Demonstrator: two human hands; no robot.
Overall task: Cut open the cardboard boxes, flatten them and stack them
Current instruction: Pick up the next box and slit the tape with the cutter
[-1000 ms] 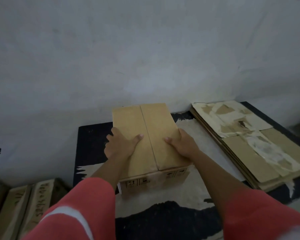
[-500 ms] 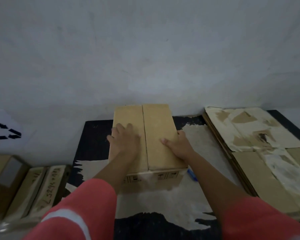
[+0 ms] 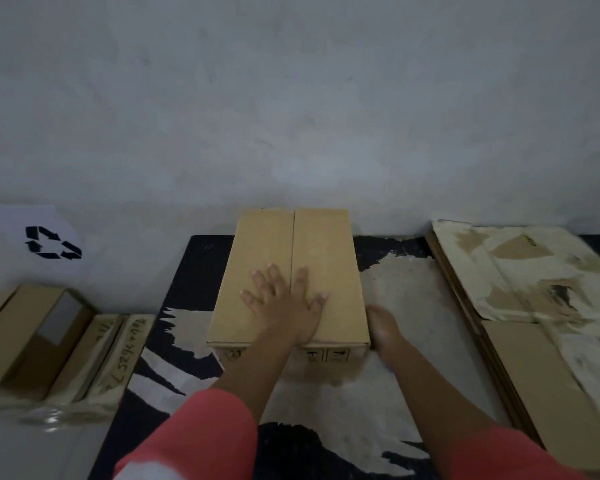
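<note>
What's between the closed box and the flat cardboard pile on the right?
Head view: the right hand, blurred, beside the box, over a pale mat patch.

box (image 3: 312, 271) mid-mat, flattened stack (image 3: 534, 306) right

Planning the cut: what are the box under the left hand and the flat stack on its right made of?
Box: matte brown cardboard; two flaps meet at a centre seam, no glossy tape visible. Flat stack: brown cardboard, layered edges, top sheet patched with torn whitish paper, apparently.
</note>
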